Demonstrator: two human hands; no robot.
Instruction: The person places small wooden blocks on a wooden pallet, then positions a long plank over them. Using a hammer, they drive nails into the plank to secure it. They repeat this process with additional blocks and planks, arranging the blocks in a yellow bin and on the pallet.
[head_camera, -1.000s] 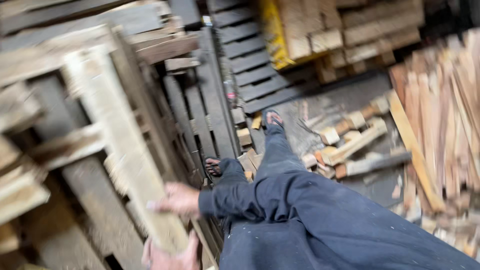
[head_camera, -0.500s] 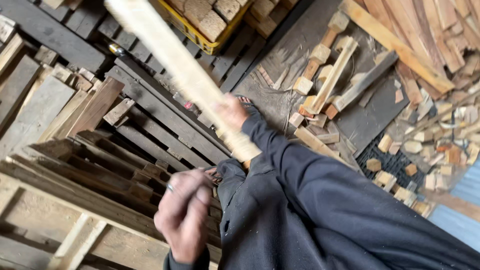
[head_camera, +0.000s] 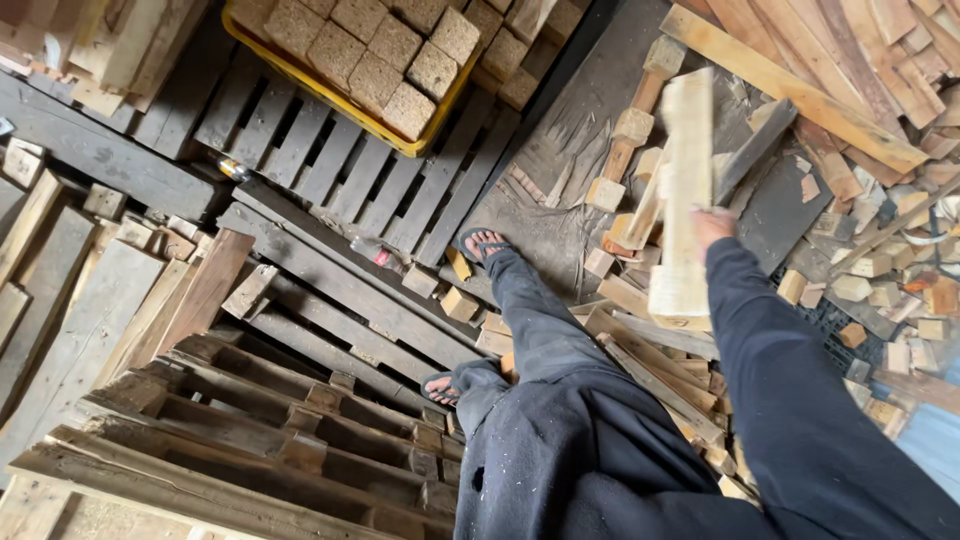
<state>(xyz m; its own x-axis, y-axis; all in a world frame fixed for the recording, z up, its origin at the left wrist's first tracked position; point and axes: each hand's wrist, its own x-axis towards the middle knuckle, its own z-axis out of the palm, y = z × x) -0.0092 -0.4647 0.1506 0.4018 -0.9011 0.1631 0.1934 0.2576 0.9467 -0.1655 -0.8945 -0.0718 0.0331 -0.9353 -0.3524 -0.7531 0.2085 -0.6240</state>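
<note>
One hand in view: the right hand, arm in a dark blue sleeve, fingers closed around a pale wooden plank. The plank stands nearly upright in the grip, held close to its lower end, raised above the scrap wood on the right. The left hand is out of frame; its state cannot be told.

Surface: dark, worn ground showing between timber stacks, littered with splinters and offcuts. Both feet in flip-flops; one foot on the bare ground, the other at the edge of a dark slatted pallet.

Surroundings: a yellow crate filled with pressed-wood blocks sits on that pallet at upper centre. A weathered grey-brown pallet fills the lower left, slats and spacer blocks exposed. Loose boards lie flat at far left. To the right, a heap of long planks and small cut blocks, stacked without order, some touching the ground directly below the held plank.
</note>
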